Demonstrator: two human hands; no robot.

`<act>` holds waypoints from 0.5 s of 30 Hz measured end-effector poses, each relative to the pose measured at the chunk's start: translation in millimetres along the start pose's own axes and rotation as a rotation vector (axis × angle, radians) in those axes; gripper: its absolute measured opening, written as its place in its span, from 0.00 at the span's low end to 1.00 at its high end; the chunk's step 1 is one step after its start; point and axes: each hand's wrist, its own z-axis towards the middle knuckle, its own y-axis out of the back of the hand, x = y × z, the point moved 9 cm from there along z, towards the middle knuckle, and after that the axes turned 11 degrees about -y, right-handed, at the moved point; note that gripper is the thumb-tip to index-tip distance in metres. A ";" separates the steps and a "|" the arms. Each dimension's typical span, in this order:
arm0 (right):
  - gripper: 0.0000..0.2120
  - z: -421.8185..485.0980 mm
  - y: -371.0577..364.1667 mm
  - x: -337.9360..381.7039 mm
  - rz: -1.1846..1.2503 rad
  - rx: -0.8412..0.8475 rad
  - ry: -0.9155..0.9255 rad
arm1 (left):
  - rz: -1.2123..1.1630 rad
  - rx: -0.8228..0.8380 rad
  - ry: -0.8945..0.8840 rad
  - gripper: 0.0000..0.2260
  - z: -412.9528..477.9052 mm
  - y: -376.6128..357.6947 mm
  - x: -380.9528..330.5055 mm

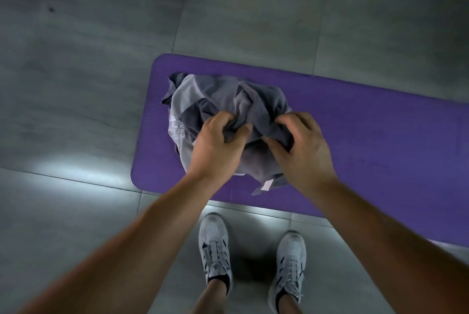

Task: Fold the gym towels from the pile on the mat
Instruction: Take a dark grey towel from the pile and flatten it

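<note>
— Where is the pile of towels (228, 100)?
— On the left end of the purple mat (368, 141), which lies across the grey tiled floor (88, 85). It is a crumpled heap of grey cloth.
— And the hands?
— Both are on top of the heap. The left hand (218, 143) has its fingers and thumb curled round a bunch of the dark grey towel (253, 110). The right hand (302, 146), just beside it, pinches a fold of dark cloth between curled fingers and thumb.
— Any writing?
— A light grey towel (182, 100) on the heap's left side carries white lettering (179, 131). I can read "CHA"; the rest runs under the left hand. A row of white marks next to it is too blurred to read.
— Labels?
— A small pale tag (268, 184) sticks out at the heap's near edge, over the mat. I can't make out any print on it.
— Anything else?
— A left shoe (215, 245) and a right shoe (289, 258), grey-white trainers, stand on the tiles near the mat's near edge. Dark marks on the left one's lace strip are too small to read.
</note>
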 end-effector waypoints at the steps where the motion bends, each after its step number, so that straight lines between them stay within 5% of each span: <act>1: 0.14 -5.1 18.9 2.9 0.016 -0.009 -0.010 | -0.019 -0.001 -0.001 0.10 -5.6 -2.5 -20.7; 8: 0.14 -31.7 154.7 -33.2 0.043 -0.122 -0.087 | -0.142 0.115 -0.040 0.10 -30.1 -80.4 -138.8; 15: 0.13 -53.8 283.3 -175.7 0.024 -0.191 -0.186 | -0.185 0.278 -0.066 0.11 -59.0 -253.5 -222.1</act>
